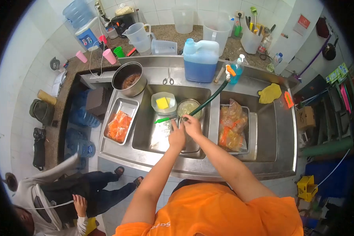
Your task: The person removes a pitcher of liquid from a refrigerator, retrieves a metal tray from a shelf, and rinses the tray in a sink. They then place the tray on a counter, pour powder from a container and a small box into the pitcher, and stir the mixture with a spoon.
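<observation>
My right hand (192,126) is closed round the end of a dark green hose (208,101) over the left sink basin (145,133). Beside it, my left hand (177,135) has its fingers near the hose end and a green-handled utensil (165,119); whether it grips anything is too small to tell. Behind my hands a round clear bowl (188,108) stands in the basin. To its left, a square plastic tub (157,106) holds a yellow sponge (162,103). A metal tray lies partly hidden under my hands.
Left of the basin are a pot (139,87) and a tray (135,111) of orange pieces. Bagged food (232,126) lies in the right basin. Behind stand a blue-liquid jug (200,67), scissors (168,78) and a soap bottle (236,72). Another person (67,192) is at lower left.
</observation>
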### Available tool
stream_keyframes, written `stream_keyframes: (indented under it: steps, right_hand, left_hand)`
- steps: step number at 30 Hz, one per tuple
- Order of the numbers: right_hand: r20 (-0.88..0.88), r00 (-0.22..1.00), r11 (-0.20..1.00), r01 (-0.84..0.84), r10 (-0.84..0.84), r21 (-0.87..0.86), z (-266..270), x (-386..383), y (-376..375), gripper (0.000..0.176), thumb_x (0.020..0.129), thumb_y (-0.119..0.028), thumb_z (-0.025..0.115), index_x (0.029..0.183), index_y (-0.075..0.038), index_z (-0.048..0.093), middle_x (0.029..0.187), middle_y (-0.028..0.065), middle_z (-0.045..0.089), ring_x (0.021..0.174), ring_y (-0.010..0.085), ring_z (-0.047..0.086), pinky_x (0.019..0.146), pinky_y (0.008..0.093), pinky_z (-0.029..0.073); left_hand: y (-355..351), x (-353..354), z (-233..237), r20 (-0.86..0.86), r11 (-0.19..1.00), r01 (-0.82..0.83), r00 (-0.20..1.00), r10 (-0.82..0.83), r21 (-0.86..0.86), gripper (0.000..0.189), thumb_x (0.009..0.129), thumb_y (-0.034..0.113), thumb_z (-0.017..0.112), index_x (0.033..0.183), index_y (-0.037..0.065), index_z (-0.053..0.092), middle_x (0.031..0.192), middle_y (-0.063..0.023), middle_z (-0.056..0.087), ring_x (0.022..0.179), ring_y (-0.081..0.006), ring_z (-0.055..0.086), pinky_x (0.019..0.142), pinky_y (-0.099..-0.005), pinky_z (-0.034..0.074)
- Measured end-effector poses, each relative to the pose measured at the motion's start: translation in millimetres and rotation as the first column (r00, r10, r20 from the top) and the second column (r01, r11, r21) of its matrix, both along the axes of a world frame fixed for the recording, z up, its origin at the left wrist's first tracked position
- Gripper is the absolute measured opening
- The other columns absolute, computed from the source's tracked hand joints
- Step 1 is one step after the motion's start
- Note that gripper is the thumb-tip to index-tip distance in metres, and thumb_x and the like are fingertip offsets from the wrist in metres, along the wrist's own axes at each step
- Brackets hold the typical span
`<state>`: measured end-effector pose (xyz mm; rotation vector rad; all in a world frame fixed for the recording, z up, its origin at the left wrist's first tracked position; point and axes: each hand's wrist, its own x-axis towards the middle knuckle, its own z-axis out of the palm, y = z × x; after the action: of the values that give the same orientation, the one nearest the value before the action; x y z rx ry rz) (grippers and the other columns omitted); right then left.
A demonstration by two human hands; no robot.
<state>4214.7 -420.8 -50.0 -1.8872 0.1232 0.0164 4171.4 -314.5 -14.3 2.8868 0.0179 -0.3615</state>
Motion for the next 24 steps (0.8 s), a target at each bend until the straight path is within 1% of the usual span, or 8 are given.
stream_keyframes:
  steps: [1,4,8,13,16,18,23,24]
  right_hand:
    - [-0.185,0.982,0.985,0.004,0.028,0.174,5,1,1,0.033,0.090,-0.001,0.056,0.121,-0.004,0.069,0.085,0.0061,0.069,0.075,0.0114,0.062,0.071,0.0264,0.049]
    - [-0.253,0.967,0.825,0.113,0.037,0.554,10,-7,-1,0.031,0.092,0.000,0.055,0.119,-0.002,0.070,0.087,0.0046,0.067,0.078,0.0102,0.062,0.073,0.0245,0.049]
    - [-0.328,0.935,0.434,0.242,0.134,0.868,-19,-19,-27,0.033,0.090,0.003,0.055,0.122,-0.001,0.063,0.105,0.0114,0.067,0.093,0.0201,0.066,0.085,0.0329,0.054]
    - [-0.544,0.839,0.073,0.541,0.021,0.838,-38,-50,-71,0.015,0.089,0.001,0.061,0.103,-0.001,0.057,0.106,0.0196,0.064,0.106,0.0338,0.065,0.100,0.0441,0.054]
    - [-0.555,0.831,-0.010,0.555,-0.020,0.832,-38,-77,-118,0.014,0.088,-0.001,0.062,0.100,-0.004,0.059,0.103,0.0158,0.064,0.106,0.0317,0.064,0.095,0.0433,0.056]
    - [-0.536,0.836,-0.202,0.508,-0.118,0.837,-55,-87,-155,0.016,0.088,0.001,0.062,0.102,-0.003,0.055,0.107,0.0212,0.062,0.106,0.0346,0.065,0.096,0.0455,0.057]
    - [-0.430,0.822,-0.170,0.395,-0.374,0.903,-123,-39,-267,0.037,0.089,0.008,0.060,0.121,-0.008,0.053,0.103,0.0160,0.064,0.104,0.0311,0.068,0.088,0.0402,0.058]
    - [-0.408,0.812,-0.031,0.436,-0.416,0.899,-108,-31,-274,0.043,0.090,0.008,0.059,0.128,-0.009,0.048,0.106,0.0158,0.062,0.101,0.0304,0.069,0.084,0.0393,0.058]
  left_hand:
    - [1,3,-12,-0.005,1.000,-0.007,1.000,0.007,0.008,0.062,0.094,0.014,0.057,0.152,0.017,0.037,0.160,-0.0306,0.024,0.104,-0.0451,0.068,0.084,-0.0492,0.059]
    - [0,20,-35,0.001,1.000,-0.024,1.000,0.024,0.011,0.062,0.093,0.016,0.061,0.151,0.016,0.039,0.160,-0.0292,0.025,0.105,-0.0431,0.068,0.084,-0.0474,0.059]
    - [-9,14,-20,0.081,0.999,0.028,0.996,-0.030,0.027,0.058,0.095,0.017,0.057,0.151,0.019,0.041,0.162,-0.0255,0.025,0.102,-0.0423,0.069,0.080,-0.0476,0.060]
    - [-3,-1,14,0.057,0.998,0.038,0.998,-0.036,-0.049,0.075,0.089,0.004,0.057,0.158,0.022,0.031,0.165,-0.0190,0.021,0.101,-0.0420,0.068,0.080,-0.0482,0.060]
    - [8,-8,25,0.014,0.997,0.005,1.000,-0.004,-0.079,0.084,0.083,-0.002,0.060,0.158,0.022,0.031,0.166,-0.0189,0.020,0.101,-0.0399,0.069,0.080,-0.0474,0.060]
    - [13,-11,32,-0.019,0.994,-0.036,0.999,0.034,-0.101,0.097,0.075,-0.006,0.064,0.159,0.023,0.027,0.166,-0.0173,0.018,0.098,-0.0383,0.070,0.078,-0.0463,0.059]
    - [31,-19,22,0.101,0.993,-0.022,0.994,0.034,-0.117,0.100,0.073,-0.008,0.065,0.160,0.022,0.025,0.167,-0.0169,0.019,0.096,-0.0398,0.069,0.077,-0.0472,0.058]
    - [32,-20,21,0.143,0.993,-0.011,0.989,0.028,-0.117,0.100,0.073,-0.009,0.065,0.160,0.022,0.026,0.166,-0.0167,0.019,0.096,-0.0400,0.069,0.078,-0.0473,0.058]
